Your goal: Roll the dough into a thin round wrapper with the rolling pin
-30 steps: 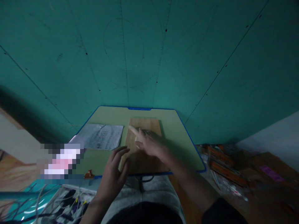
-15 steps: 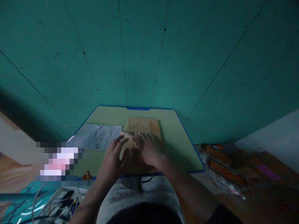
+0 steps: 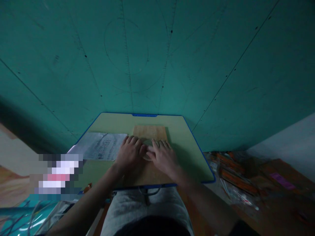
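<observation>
A pale round piece of dough lies flat on the wooden board. Across it runs a light wooden rolling pin, of which only a short middle stretch shows between my hands. My left hand is closed over the pin's left part, beside the board's left edge. On the right part rests my right hand, fingers curled over the pin and thumb pointing inward. The ends of the pin are hidden under both hands.
The board rests on a pale tabletop with a blue rim. A printed sheet lies on its left side. Behind stands a green wall. Cardboard boxes and plastic-wrapped items are on the floor at right; cables lie at lower left.
My left hand has come forward and closed on the rolling pin's left part, which was bare before. My right hand has shifted right along it, and the pin now lies straighter across the dough.
</observation>
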Tool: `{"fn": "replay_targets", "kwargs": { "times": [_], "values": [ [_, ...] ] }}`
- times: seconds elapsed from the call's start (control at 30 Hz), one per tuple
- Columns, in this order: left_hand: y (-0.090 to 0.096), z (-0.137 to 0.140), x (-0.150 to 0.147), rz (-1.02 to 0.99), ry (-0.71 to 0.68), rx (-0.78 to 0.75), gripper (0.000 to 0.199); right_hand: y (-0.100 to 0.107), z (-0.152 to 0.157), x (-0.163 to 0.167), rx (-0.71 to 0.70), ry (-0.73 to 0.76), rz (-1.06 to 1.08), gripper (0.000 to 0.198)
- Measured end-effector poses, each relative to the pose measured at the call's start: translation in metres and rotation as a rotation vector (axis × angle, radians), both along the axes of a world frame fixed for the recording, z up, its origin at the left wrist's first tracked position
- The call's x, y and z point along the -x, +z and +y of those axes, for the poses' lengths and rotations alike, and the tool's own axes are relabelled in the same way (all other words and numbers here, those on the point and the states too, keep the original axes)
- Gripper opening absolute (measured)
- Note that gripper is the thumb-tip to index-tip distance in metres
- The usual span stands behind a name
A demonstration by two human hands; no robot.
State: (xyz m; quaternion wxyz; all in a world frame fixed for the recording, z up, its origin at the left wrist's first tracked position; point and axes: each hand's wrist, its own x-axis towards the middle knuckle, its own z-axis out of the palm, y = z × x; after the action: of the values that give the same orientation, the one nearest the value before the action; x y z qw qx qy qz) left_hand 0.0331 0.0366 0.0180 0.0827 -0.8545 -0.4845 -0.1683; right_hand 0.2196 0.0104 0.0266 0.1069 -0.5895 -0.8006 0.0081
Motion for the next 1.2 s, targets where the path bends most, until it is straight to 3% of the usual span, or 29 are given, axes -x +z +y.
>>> {"fn": "replay_targets", "kwargs": {
  "times": [0.1,0.17,0.37,0.47,0.57,0.73,0.83,0.9,1.07,1.13,1.2],
  "values": [
    [-0.003,-0.020,0.007,-0.046,-0.025,-0.044,0.034,-0.011,-0.019,-0.009,-0.048,0.036,0.016,0.069],
    [-0.006,-0.021,0.004,-0.060,-0.030,-0.065,0.033,-0.011,-0.009,-0.014,-0.046,0.014,0.012,0.067],
    [0.007,0.045,-0.025,0.044,0.149,0.131,0.037,0.017,0.070,-0.004,0.043,-0.182,-0.007,0.057],
    [0.013,0.065,-0.031,0.058,0.154,0.155,0.032,0.024,0.080,0.005,0.113,-0.200,0.001,0.058],
    [0.006,0.046,-0.023,0.056,0.134,0.099,0.037,0.016,0.053,0.005,0.080,-0.142,0.013,0.054],
    [-0.022,-0.032,0.003,0.025,0.018,-0.128,0.058,-0.008,-0.008,-0.017,-0.110,0.133,0.064,0.052],
    [-0.029,-0.049,0.006,0.044,0.028,-0.199,0.066,-0.013,-0.002,-0.025,-0.125,0.221,0.059,0.053],
    [-0.025,-0.035,0.002,0.062,0.083,-0.171,0.066,-0.011,0.025,-0.021,-0.105,0.212,0.048,0.050],
    [-0.003,0.030,-0.006,0.095,0.319,0.016,0.054,0.007,0.102,0.005,0.023,0.050,-0.022,0.042],
    [0.002,0.040,-0.006,0.114,0.367,0.045,0.051,0.011,0.111,0.011,0.034,0.033,-0.028,0.039],
    [0.003,0.033,-0.007,0.119,0.350,0.034,0.050,0.010,0.104,0.009,0.033,0.040,-0.032,0.038]
  ]
}}
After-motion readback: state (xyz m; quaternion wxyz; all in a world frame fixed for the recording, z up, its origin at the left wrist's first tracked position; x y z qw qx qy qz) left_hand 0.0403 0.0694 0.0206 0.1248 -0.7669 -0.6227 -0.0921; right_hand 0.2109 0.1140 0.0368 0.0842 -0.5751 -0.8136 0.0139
